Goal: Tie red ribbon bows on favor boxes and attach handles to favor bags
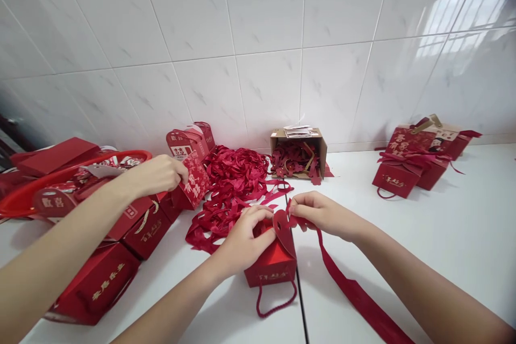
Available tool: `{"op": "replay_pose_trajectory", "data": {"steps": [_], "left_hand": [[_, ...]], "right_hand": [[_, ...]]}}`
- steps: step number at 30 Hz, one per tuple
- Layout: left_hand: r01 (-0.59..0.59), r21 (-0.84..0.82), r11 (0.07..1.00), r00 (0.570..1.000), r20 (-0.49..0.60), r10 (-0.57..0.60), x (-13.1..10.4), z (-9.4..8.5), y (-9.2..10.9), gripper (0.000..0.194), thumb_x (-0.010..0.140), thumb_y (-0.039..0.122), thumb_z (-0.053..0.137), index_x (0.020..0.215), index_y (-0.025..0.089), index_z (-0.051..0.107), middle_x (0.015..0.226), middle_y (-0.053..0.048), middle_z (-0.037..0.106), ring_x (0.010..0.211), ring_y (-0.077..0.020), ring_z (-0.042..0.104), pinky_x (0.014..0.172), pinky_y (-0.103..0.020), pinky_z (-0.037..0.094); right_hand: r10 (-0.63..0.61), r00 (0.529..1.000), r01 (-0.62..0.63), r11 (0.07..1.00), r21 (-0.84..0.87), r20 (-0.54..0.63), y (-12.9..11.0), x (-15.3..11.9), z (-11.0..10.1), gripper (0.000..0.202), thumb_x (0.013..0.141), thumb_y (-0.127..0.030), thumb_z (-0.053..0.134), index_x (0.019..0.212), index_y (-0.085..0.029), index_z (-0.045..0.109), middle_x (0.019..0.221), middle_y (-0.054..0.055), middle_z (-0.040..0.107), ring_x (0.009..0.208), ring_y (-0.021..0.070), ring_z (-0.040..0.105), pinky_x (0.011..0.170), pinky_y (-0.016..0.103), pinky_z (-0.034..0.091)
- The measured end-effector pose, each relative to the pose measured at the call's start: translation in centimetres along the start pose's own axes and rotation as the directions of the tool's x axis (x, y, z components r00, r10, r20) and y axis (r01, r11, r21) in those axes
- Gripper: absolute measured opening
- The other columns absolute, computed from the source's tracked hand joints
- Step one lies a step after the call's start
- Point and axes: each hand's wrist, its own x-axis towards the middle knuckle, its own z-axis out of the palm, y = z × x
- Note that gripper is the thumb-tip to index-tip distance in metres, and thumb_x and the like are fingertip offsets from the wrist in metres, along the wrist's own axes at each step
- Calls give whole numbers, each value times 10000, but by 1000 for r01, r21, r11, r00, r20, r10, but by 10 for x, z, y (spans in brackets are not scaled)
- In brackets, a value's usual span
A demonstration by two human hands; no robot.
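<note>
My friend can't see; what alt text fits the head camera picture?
A person's left hand holds a small red box on a white table while the right hand pinches a red ribbon. Behind lies a ribbon heap; to the left, another person's hand touches a patterned box.

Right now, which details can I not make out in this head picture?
Head view:
Red gift box at the left hand: inside hidden by its flaps.
Red ribbon: lower end cut off by the bottom edge.
White papers: any print too small.
Co-worker's arm: upper part cut off by the left edge.
</note>
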Motion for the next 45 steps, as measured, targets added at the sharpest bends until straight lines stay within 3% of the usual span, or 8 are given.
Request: {"op": "replay_pose_trajectory", "data": {"steps": [7,23,29,31,34,38,41,45], "left_hand": [[8,-87,996,1000,11,-7,-3,1,0,200,840,300,546,963,191,659,1207,-86,562,1189,-246,479,1063,-425,350],[38,-189,981,999,14,-36,-2,2,-4,156,827,284,555,873,192,672,1226,-78,549,1186,-252,468,1044,-416,324],[-8,-208,978,1000,-6,7,-1,3,-5,138,844,244,495,726,187,534,1024,-47,565,1059,-213,522,957,-351,361],[-10,-230,973,1000,-19,6,-1,3,-4,139,849,233,462,718,193,487,978,-35,552,1066,-210,511,943,-335,356],[-23,-256,966,999,-43,12,0,3,-2,145,860,234,410,722,202,438,960,-27,540,1109,-211,479,943,-323,343],[-55,-276,960,994,-103,27,3,5,5,123,874,234,374,765,212,426,966,-19,516,1045,-189,486,931,-319,350],[-90,-298,950,986,-161,43,5,5,11,110,889,245,381,802,216,441,1030,-18,514,1074,-177,483,975,-320,341],[-95,-251,963,991,-119,67,-4,-5,19,78,906,283,417,940,244,476,1137,-18,519,1140,-180,492,989,-335,387]], "right_hand": [[-11,1000,11,1000,29,-11,-4,-2,2,217,819,-334,504,682,-168,529,617,-36,410,545,90,300,514,242,240],[-69,997,70,997,45,-20,6,3,6,215,806,-331,554,657,-177,537,590,-21,490,581,114,458,552,240,371],[-123,991,108,961,-255,-45,6,2,6,188,818,-261,536,649,-181,517,624,-32,486,570,104,421,536,244,347],[-207,973,151,905,-398,-100,5,0,5,118,810,-295,589,781,-183,613,803,22,583,738,152,523,666,292,429],[-315,942,225,845,-486,-112,2,-1,6,286,822,-362,623,1072,-226,647,1065,82,591,1023,231,531,910,412,416],[-326,944,298,907,-299,-48,1,-1,10,359,859,-352,600,1201,-242,593,1163,75,617,1063,214,559,945,399,425],[-267,963,265,961,-74,-23,0,0,11,420,857,-375,612,1246,-224,563,988,52,682,928,186,618,850,352,471],[-249,964,258,961,104,-90,-4,-3,8,302,790,-372,703,1040,-203,695,819,25,693,794,156,624,767,308,478]]}}
